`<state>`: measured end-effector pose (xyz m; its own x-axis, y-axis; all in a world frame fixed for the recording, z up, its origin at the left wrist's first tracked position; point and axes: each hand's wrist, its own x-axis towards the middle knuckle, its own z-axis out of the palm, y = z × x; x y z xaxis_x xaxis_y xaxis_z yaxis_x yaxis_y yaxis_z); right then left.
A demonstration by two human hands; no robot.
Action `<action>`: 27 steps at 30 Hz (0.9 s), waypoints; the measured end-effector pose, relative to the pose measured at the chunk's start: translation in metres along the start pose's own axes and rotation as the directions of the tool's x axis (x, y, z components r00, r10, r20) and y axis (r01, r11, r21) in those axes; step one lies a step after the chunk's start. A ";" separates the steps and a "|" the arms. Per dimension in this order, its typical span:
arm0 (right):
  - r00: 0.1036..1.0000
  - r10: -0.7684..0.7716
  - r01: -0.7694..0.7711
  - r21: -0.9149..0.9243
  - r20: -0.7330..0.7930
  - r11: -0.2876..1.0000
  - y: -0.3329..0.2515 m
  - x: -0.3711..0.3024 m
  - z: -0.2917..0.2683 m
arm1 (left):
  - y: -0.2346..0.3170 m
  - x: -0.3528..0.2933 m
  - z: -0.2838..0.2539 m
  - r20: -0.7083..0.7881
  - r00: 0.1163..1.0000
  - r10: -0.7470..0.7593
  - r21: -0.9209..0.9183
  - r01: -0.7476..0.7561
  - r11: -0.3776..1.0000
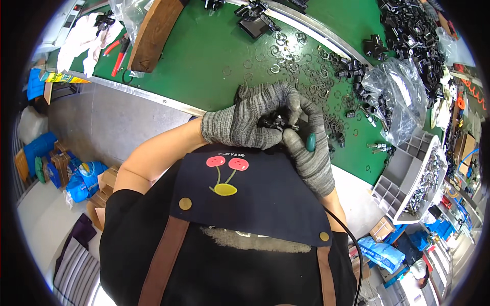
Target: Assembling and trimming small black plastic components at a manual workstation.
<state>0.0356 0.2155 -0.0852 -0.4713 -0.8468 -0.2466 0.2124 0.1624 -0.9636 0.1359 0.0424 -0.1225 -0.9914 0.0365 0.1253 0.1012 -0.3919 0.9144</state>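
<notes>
So on my remote feed, clock centred on the gloves, I've got a dark apron (255, 199) at 6. The left hand (250, 120) curls its fingers round a small black part (275, 122) dead centre. The right hand (312, 153) wraps a green handle (311, 142), thumb right by the part; can't tell what its hidden fingertips pinch. Loose rings (317, 91) scatter from 12 to 3, clear bag (403, 97) between 2 and 3, divided tray (408, 173) at 4, wooden block (153, 41) at 10, black pile (406, 35) way out at 2.

Green bench (199, 56), scattered rings (316, 91), heaped black parts (408, 43), wooden block (155, 38), red-handled pliers (120, 60)
</notes>
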 end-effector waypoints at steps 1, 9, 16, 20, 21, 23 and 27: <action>1.000 0.005 -0.005 0.004 0.010 1.000 0.003 0.001 -0.001 | 0.000 0.000 0.002 -0.014 1.000 0.010 0.018 -0.010 1.000; 0.998 0.052 -0.055 0.127 0.029 0.990 0.007 0.004 -0.001 | 0.010 0.001 0.002 -0.024 0.999 -0.029 0.077 0.030 0.997; 0.996 0.083 -0.089 0.164 0.044 0.982 -0.002 0.005 -0.001 | 0.019 0.004 -0.008 0.119 0.993 -0.028 0.111 0.015 0.994; 0.993 0.114 -0.112 0.204 0.002 0.973 -0.006 0.011 0.001 | 0.020 -0.001 -0.001 0.019 0.997 -0.070 -0.105 0.072 0.992; 0.989 0.145 -0.150 0.309 0.040 0.939 -0.010 0.012 -0.002 | 0.022 0.000 0.001 0.013 1.000 -0.007 0.018 0.006 1.000; 0.972 0.196 -0.235 0.500 0.131 0.833 -0.017 0.015 -0.008 | 0.026 0.002 0.004 0.014 0.993 0.120 0.264 -0.120 0.957; 0.983 0.130 -0.169 0.375 0.128 0.912 -0.012 0.021 -0.012 | 0.020 0.005 0.001 -0.003 0.992 0.125 0.434 -0.111 0.894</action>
<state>0.0132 0.2018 -0.0799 -0.3267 -0.8762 -0.3543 0.5942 0.1011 -0.7979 0.1328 0.0359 -0.1028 -0.9712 -0.0161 0.2376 0.2367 0.0442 0.9706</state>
